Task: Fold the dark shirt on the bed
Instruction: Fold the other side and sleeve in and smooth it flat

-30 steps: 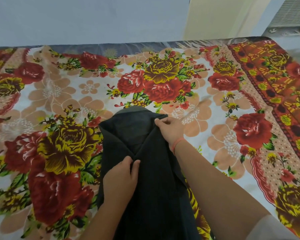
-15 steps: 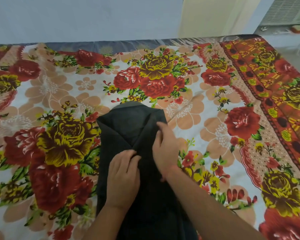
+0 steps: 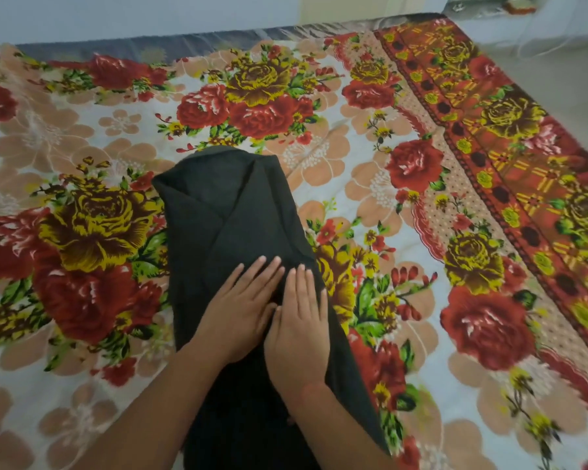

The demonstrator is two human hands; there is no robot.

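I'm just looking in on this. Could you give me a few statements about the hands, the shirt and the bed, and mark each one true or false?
1. Both hands lie flat on the shirt. True: the left hand and right hand rest palm down, side by side.
2. The shirt is white. False: it is dark, nearly black.
3. The sheet has a flower print. True: red and yellow roses.
4. The right hand pinches the shirt's far end. False: its fingers are spread flat, well short of that end.
5. The shirt's sides are folded inward. True: two flaps overlap down the middle.
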